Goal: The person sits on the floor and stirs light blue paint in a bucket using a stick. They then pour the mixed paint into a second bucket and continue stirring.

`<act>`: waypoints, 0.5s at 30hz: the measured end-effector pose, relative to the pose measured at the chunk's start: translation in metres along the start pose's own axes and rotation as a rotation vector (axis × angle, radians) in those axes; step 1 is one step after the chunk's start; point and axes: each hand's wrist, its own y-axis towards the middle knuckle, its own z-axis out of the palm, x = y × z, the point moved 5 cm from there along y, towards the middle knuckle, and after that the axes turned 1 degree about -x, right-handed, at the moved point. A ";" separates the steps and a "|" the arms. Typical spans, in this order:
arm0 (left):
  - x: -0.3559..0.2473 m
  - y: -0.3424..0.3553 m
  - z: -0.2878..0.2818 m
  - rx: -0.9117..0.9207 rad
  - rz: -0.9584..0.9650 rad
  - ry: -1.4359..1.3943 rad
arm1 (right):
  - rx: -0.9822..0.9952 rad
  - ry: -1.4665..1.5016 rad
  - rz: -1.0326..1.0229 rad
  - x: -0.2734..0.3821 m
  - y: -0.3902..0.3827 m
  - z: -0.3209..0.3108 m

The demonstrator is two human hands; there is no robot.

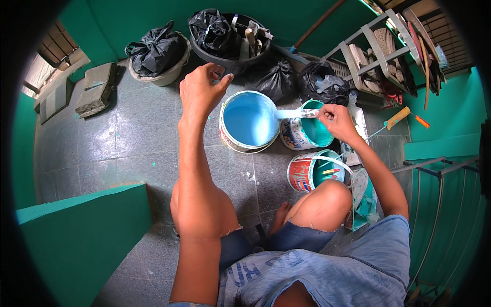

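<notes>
A large bucket of light blue paint stands on the floor in front of me. My right hand pinches the end of a flat stick. Pale blue paint coats its far part, which reaches over the bucket's right rim; the end by my fingers looks greyish white. Under the stick is a smaller bucket with green paint inside. To the left of the blue paint my left hand is raised, fingers loosely bent, thumb apart and nothing visible in it.
Nearer me stands a red-labelled bucket with tools and green paint, beside a paint-smeared tray. A paint roller lies at right. Black bags and a black tub line the back. A green low wall stands at left.
</notes>
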 end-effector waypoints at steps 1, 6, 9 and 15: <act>-0.001 0.000 0.001 0.008 0.003 0.008 | -0.027 -0.072 -0.172 0.022 -0.003 0.000; -0.003 -0.001 0.006 0.014 0.016 0.001 | -0.014 -0.279 -0.602 0.060 -0.018 0.052; -0.008 -0.002 0.008 0.022 0.037 0.019 | -0.028 -0.402 -0.719 0.051 -0.028 0.077; -0.004 -0.001 0.007 0.029 0.025 0.016 | 0.037 -0.502 -0.968 0.043 -0.046 0.086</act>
